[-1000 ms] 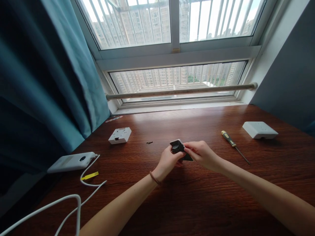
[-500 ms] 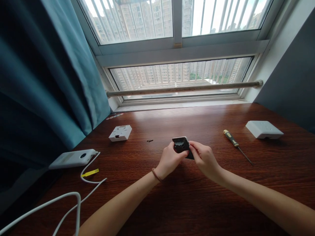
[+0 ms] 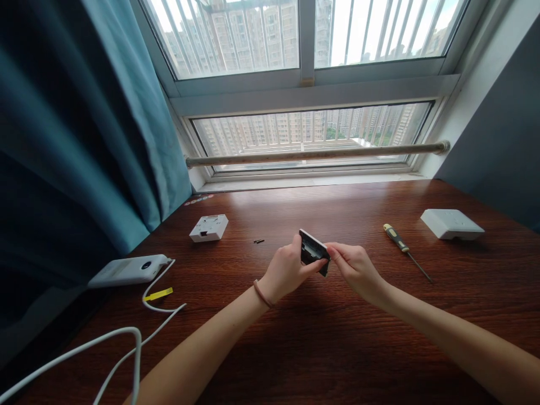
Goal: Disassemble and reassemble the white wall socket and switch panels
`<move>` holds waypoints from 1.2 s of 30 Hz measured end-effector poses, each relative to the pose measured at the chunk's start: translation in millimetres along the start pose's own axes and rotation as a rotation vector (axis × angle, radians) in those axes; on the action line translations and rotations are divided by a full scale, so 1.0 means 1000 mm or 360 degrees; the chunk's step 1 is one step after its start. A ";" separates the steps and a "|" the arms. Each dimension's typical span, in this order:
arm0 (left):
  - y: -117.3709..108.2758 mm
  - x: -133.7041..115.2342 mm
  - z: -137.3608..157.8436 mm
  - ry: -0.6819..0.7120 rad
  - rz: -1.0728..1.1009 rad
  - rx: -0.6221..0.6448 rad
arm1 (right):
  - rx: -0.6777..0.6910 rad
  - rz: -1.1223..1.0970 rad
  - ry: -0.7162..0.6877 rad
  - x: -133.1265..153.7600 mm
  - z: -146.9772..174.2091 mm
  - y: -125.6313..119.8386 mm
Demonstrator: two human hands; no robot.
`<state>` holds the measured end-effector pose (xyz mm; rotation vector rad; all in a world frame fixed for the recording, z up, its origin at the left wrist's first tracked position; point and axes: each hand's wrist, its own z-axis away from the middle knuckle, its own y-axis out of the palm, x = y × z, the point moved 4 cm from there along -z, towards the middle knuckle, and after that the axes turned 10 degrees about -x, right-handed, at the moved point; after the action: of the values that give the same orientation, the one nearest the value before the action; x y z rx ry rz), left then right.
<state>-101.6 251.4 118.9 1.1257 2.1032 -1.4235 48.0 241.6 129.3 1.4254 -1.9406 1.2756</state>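
A small black casing with a pale edge (image 3: 313, 250) is held up over the wooden table. My left hand (image 3: 289, 267) wraps its left side, thumb along the lower edge. At its right corner, the fingertips of my right hand (image 3: 350, 264) are pinched together; whether they hold a smaller piece there cannot be made out. Several tiny screws (image 3: 259, 241) lie on the table left of the casing. A screwdriver (image 3: 396, 239) with a grey and yellow handle rests to the right, its shaft pointing towards me.
A white box with openings (image 3: 208, 228) stands at the left, another white box (image 3: 452, 224) at the far right. Near the curtain (image 3: 126, 140) lies a white power bank (image 3: 129, 271) with a white cable (image 3: 137, 360) and yellow tag (image 3: 159, 294). A window rail (image 3: 316, 153) runs behind the table (image 3: 337, 349).
The casing has been tilted and turned in my hands, so its pale edge now slopes down to the right. The camera view has shifted slightly.
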 end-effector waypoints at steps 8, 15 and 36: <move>0.004 0.000 0.005 0.0057 -0.0195 -0.0221 | -0.0230 -0.0059 0.0170 -0.006 0.014 0.005; 0.004 -0.002 0.005 0.0025 -0.0354 -0.0178 | -0.0270 -0.0144 0.0393 -0.014 0.012 0.005; -0.001 -0.005 0.001 -0.0255 -0.0420 0.0247 | 0.0212 -0.0474 0.0546 -0.010 0.000 0.007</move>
<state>-99.0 248.4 122.4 0.7761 2.1157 -1.7606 45.4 247.5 118.7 1.3865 -1.3877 1.4162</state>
